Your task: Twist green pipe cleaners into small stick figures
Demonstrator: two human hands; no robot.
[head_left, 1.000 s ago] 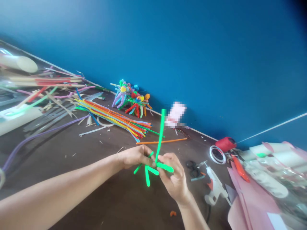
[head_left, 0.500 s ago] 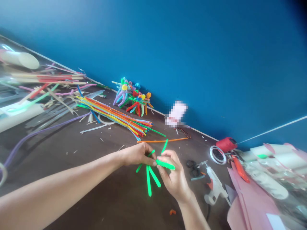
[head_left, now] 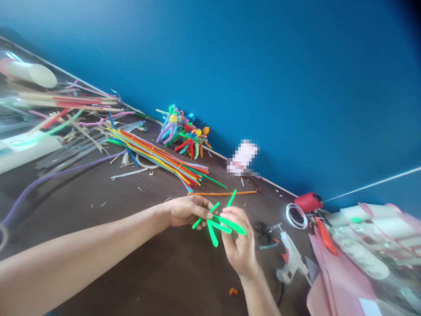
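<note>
Bright green pipe cleaners (head_left: pixel 219 226), joined near one point with several arms sticking outward, are held above the dark table (head_left: pixel 164 272). My left hand (head_left: pixel 189 211) pinches them at the crossing, thumb on top. On the other side, my right hand (head_left: pixel 240 239) has its fingers closed around one of the green arms, which points toward the lower right. Just behind the hands lies a single orange pipe cleaner (head_left: pixel 223 193). A banded bundle of multicoloured pipe cleaners (head_left: pixel 158 156) rests beyond my left hand.
Small pipe-cleaner figures (head_left: pixel 184 131) stand by the blue wall (head_left: pixel 263 79). At right are a glue gun (head_left: pixel 291 259), black-handled scissors (head_left: pixel 263 230), a red spool (head_left: pixel 309 201), white rings (head_left: pixel 296 216) and pink sheets (head_left: pixel 338 267). Loose sticks (head_left: pixel 72 103) and strips clutter the left.
The green pipe cleaners have turned in my hands, and their lower arms now swing toward the right. My right hand has shifted slightly down and right. The camera view has tilted a little.
</note>
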